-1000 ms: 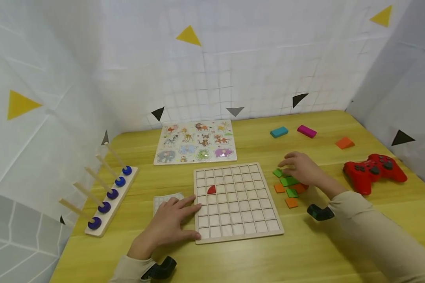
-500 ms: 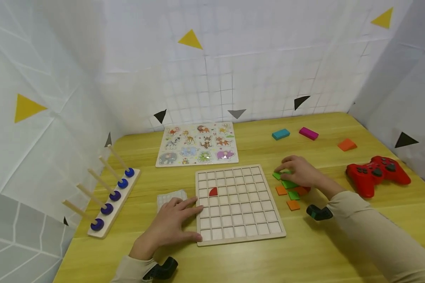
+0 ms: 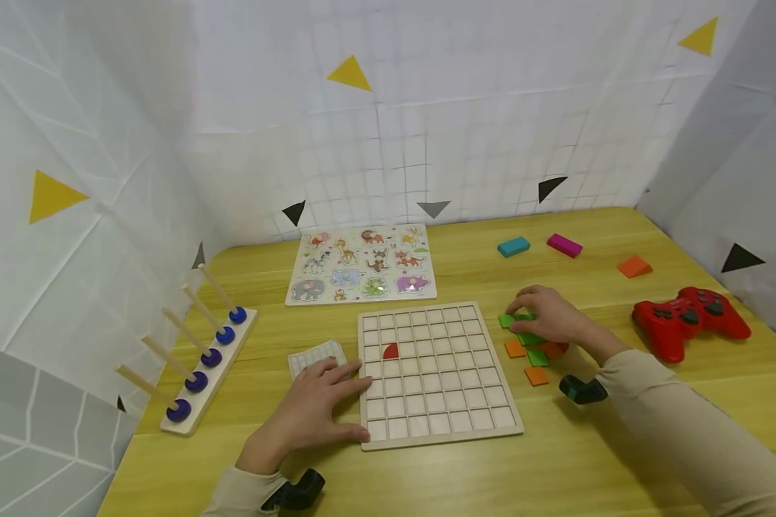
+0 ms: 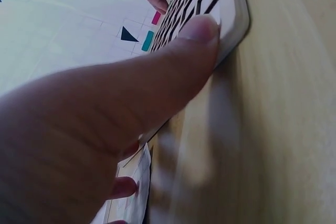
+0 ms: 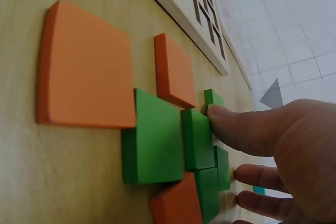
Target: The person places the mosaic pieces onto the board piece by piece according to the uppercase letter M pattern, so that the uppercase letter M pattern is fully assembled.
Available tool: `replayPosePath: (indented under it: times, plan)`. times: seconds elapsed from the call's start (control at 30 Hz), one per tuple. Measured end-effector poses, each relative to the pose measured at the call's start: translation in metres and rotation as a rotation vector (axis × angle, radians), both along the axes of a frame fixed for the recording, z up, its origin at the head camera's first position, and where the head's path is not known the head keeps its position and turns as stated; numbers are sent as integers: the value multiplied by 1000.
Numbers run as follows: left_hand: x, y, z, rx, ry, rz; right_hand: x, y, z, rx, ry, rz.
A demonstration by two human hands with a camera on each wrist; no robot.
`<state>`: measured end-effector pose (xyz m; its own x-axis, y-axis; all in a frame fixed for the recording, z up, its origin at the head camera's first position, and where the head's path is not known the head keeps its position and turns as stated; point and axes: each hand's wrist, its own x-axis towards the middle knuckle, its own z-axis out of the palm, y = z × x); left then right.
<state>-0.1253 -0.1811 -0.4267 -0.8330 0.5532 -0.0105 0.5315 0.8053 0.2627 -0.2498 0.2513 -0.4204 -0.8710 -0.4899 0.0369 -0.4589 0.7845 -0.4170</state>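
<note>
In the head view my left hand [image 3: 313,406] lies at the left edge of a wooden grid board [image 3: 442,439], fingers spread. Its thumb [image 4: 173,61] touches the board's near corner. One red quarter-round tile [image 3: 391,351] sits in a cell on the board's left side. A small gridded paper card [image 3: 315,355] lies partly under the left fingers. Right of the board, my right hand [image 3: 550,314] reaches over green tiles [image 3: 532,338] with its fingers bent. The right thumb [image 5: 231,124] is right at a green tile's edge, the other fingertips apart from it. Orange tiles [image 5: 89,72] lie beside them.
An animal puzzle board [image 3: 362,300] lies behind the grid. At left stands a peg rack [image 3: 197,403] with blue and purple rings. A teal block [image 3: 514,247], a magenta block [image 3: 565,245], an orange wedge [image 3: 634,266] and a red game controller [image 3: 666,337] are on the right.
My right fingers have come down closer onto the green tiles. The paper card has turned slightly near the left hand. The left hand stays on the board's edge.
</note>
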Motion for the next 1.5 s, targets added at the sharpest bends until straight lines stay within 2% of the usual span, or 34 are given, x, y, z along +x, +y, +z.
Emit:
replayPosePath:
  times: [0.13,0.4,0.63,0.83,1.07,1.27,1.5]
  plan:
    - [1,0,1,-10,10,-10,0,-1,-1,-8,19,-2]
    - [1,1,2,-34,38,-14,3,-12,0,-26,110,21]
    - [1,0,1,-22,25,-24,11,-44,6,-32,113,61]
    - [1,-1,-1,-5,15,-35,19,-73,9,-6,148,129]
    - [0,-2,-1,-34,41,-23,28,-108,10,6,272,219]
    - [1,-1,1,-38,38,-15,34,-139,6,9,319,219]
    - [1,1,1,-37,43,-19,39,-154,-2,31,298,196]
